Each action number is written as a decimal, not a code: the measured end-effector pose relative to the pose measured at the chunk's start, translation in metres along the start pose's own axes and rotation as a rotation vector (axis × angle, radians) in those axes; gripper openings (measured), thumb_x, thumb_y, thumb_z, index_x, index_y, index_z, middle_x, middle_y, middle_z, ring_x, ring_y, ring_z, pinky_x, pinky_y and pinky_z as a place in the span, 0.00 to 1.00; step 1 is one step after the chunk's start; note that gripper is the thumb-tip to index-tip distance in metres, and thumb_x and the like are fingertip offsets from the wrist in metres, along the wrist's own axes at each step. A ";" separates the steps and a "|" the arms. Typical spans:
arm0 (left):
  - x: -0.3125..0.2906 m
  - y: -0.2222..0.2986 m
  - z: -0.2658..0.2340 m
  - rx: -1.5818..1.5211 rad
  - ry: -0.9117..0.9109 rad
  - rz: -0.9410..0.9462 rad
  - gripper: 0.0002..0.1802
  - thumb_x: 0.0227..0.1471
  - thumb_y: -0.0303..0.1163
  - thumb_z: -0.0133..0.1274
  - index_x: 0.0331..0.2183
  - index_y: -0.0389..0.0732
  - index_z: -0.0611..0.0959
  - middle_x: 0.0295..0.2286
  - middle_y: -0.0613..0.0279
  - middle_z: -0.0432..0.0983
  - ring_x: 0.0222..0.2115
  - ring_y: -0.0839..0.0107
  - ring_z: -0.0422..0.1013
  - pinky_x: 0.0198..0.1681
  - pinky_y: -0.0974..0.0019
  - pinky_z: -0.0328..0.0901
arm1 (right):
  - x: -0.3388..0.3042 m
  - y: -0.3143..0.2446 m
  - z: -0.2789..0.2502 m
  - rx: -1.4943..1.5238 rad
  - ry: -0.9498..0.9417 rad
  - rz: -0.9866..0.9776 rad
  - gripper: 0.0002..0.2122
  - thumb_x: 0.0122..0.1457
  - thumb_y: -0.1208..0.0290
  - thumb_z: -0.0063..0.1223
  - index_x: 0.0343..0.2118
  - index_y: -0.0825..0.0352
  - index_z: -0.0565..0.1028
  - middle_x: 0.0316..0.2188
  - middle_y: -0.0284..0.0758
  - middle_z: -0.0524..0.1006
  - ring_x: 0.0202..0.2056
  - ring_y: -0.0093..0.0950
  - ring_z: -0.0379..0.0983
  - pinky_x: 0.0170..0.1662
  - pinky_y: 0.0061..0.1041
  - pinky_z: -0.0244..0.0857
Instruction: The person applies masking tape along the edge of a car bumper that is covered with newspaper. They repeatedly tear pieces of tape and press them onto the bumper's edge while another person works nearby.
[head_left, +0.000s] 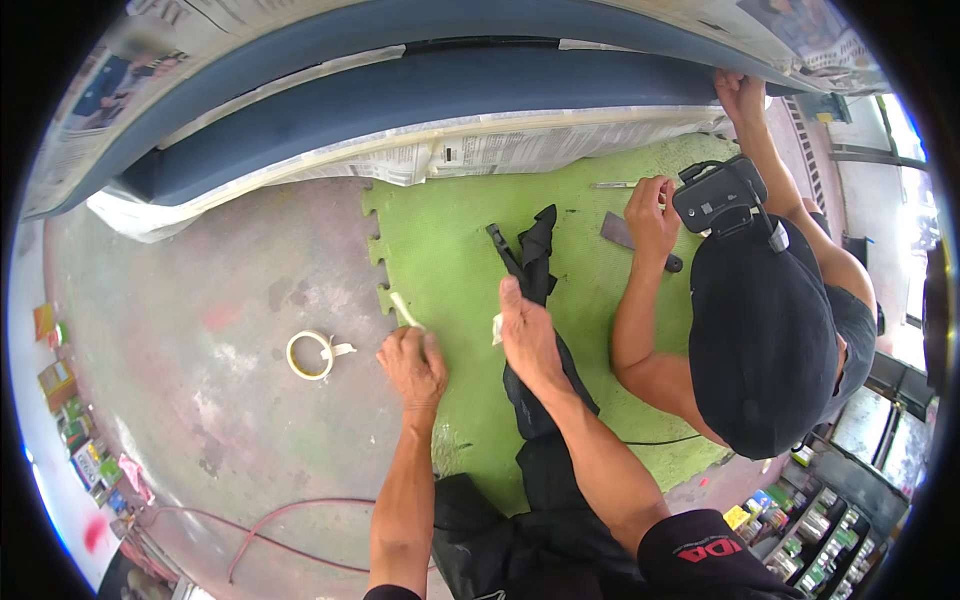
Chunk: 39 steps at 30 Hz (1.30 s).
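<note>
Below twelve-o'clock panel (450, 90), already papered, gripped unstuck tape strip (404, 309) in curled left hand (412, 365), pale scrap (497, 330) in half-closed right hand (530, 338).

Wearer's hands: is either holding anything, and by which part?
Left hand: pale strip, apparently by its near end. Right hand: whitish scrap at the fingers, grip hidden.

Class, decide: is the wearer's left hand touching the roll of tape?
Apart. The head view plainly shows floor between the left hand and the roll of tape, loose end included.
</note>
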<state>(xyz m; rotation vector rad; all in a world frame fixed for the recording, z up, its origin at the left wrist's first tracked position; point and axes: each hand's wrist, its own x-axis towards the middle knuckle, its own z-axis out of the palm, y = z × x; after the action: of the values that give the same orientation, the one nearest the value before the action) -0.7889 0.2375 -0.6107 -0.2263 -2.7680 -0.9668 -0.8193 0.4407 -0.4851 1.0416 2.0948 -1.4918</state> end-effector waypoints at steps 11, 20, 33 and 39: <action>0.035 0.139 -0.049 -0.247 -0.357 0.319 0.12 0.58 0.30 0.66 0.44 0.39 0.89 0.38 0.56 0.85 0.39 0.59 0.82 0.43 0.55 0.71 | 0.054 0.071 -0.027 -0.191 0.456 -0.257 0.20 0.78 0.53 0.47 0.35 0.67 0.74 0.24 0.45 0.78 0.29 0.50 0.79 0.36 0.50 0.71; 0.281 0.199 -0.024 0.156 0.070 0.670 0.08 0.60 0.35 0.69 0.39 0.43 0.89 0.31 0.61 0.86 0.30 0.60 0.82 0.33 0.58 0.75 | 0.092 0.123 -0.042 -0.495 0.693 -0.593 0.17 0.73 0.56 0.56 0.30 0.62 0.74 0.27 0.40 0.76 0.32 0.46 0.77 0.31 0.51 0.71; 0.396 0.270 0.076 0.294 0.008 0.844 0.20 0.58 0.27 0.53 0.49 0.30 0.86 0.47 0.33 0.82 0.50 0.35 0.78 0.58 0.38 0.71 | 0.088 0.116 -0.043 -0.374 0.722 -0.673 0.16 0.73 0.57 0.55 0.29 0.61 0.73 0.26 0.37 0.77 0.31 0.45 0.77 0.30 0.52 0.70; 0.402 0.279 0.064 0.198 0.143 0.886 0.23 0.64 0.35 0.51 0.52 0.27 0.85 0.49 0.31 0.82 0.53 0.34 0.77 0.61 0.38 0.68 | 0.090 0.123 -0.053 -0.408 0.683 -0.655 0.16 0.73 0.57 0.55 0.29 0.61 0.74 0.26 0.38 0.77 0.31 0.45 0.77 0.30 0.51 0.70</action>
<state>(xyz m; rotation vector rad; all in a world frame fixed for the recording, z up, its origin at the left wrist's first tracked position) -1.1285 0.5253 -0.3975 -1.1582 -2.2038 -0.4406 -0.7814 0.5417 -0.6049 0.8020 3.2848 -0.8951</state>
